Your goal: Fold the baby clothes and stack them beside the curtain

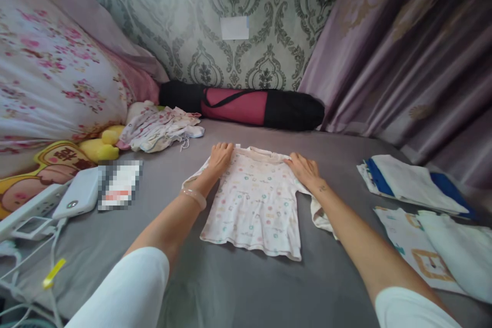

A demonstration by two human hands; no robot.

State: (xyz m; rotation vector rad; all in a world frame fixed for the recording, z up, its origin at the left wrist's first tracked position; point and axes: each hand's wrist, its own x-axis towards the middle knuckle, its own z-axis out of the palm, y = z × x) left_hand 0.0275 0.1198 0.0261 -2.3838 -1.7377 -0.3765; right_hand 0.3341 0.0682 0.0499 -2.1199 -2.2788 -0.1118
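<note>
A grey sheet stretches underneath; midway across it a white printed shirt lies spread, neck end far, likely light, soft and limp, best held at both shoulders; the left hand covers its left shoulder, grip too hidden to tell; the right hand pinches the right shoulder beside the collar.
</note>
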